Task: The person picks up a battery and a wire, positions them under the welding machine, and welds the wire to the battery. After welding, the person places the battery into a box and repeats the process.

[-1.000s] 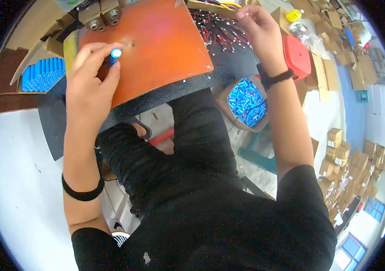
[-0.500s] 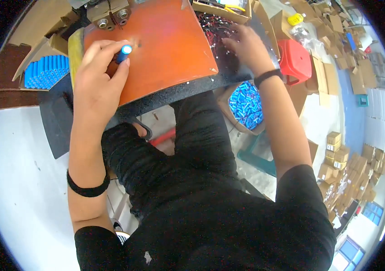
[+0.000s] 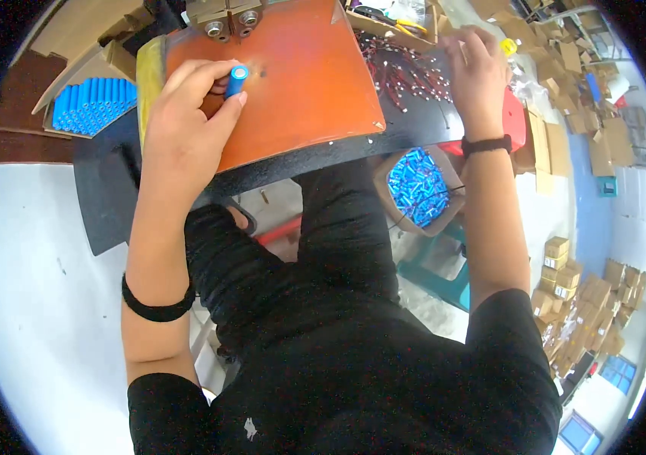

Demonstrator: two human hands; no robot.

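Black counter (image 3: 423, 120) carries an orange board (image 3: 308, 87). Over it, the left hand (image 3: 185, 125) pinches a blue battery (image 3: 236, 83) between thumb and forefinger, pale end up. Past red wires (image 3: 410, 77), the right hand's (image 3: 480, 82) fingers half curl; their hold is unclear.

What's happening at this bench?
A person's left hand holds a blue cylinder between thumb and fingers over an orange board. The right hand is raised beside a spread of red and black wire leads; I can't tell whether it holds anything. Rows of similar cylinders are packed at left, and a jumbled pile of blue pieces sits lower right.
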